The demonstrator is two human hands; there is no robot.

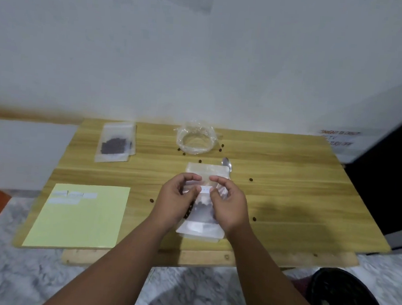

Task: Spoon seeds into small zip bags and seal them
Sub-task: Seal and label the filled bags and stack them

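As both hands [176, 197] [228, 203] pinch a label [205, 189], its writing is illegible.

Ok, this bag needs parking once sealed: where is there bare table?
Widest: the wooden table's right side, beyond the metal spoon and the right hand, bare but for stray dark seeds. Smaller: the strip between the pale yellow paper sheet and the seed-filled clear zip bag. Crowded: the centre, with stacked clear bags by the left hand.

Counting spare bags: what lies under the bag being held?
More clear bags lie flat on the table, showing beyond both ends of the held bag. Their middle is covered, so the count is unclear.
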